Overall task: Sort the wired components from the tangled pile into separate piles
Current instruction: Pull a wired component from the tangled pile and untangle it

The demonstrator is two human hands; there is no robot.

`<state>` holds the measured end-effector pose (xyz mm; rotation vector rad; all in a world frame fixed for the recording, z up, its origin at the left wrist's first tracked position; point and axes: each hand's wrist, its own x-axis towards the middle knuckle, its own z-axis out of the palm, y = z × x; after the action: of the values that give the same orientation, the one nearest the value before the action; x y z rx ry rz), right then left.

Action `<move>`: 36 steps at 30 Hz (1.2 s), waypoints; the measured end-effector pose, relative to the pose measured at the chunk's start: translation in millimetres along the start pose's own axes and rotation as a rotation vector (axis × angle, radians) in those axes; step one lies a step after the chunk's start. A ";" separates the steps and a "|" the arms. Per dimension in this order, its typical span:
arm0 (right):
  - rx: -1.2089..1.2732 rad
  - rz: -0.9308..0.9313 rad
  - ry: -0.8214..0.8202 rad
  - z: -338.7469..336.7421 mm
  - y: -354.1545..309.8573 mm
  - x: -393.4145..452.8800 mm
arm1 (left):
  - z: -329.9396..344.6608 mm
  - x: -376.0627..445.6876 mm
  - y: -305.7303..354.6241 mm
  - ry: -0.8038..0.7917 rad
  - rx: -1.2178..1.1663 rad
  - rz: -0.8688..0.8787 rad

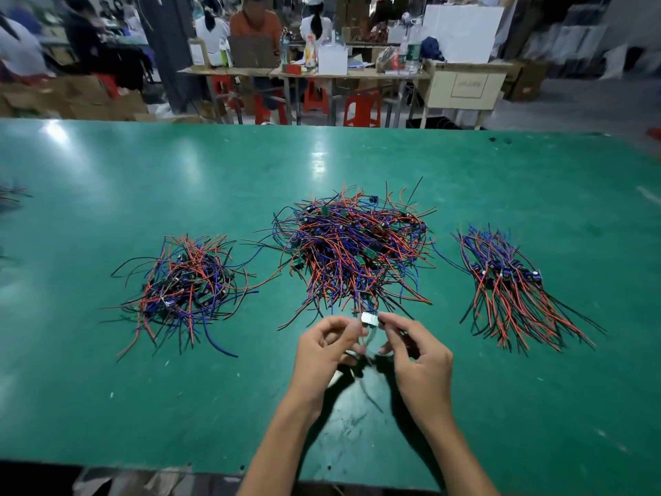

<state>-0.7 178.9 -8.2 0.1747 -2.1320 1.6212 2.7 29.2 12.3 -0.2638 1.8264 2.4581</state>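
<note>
Both hands, left hand [327, 347] & right hand [416, 352], pinch one wired component [369, 319] at 6 o'clock of tangled pile [352, 245], w/ sorted piles at 9 [182, 284] & 3 [508, 281] on green surface [143, 406].

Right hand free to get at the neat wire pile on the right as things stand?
Probably not yet. The right hand and left hand both pinch a small grey component with wires. The path over the green table to the combed red, blue and black wire pile looks unobstructed.
</note>
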 end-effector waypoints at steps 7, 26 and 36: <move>0.272 0.192 -0.109 -1.2 -0.2 3.2 | 2.0 2.8 -0.7 -0.061 0.030 -0.056; -0.403 -0.262 0.259 -0.1 -13.7 -9.2 | -9.1 -7.0 -9.6 0.078 -0.225 0.123; -0.702 -0.075 0.138 -1.6 -21.9 -17.6 | -8.0 -8.0 -6.8 0.129 -0.350 0.126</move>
<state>23.4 170.9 3.9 -0.0795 -2.4020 0.7430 12.4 24.0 5.0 -0.3418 1.4837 2.9066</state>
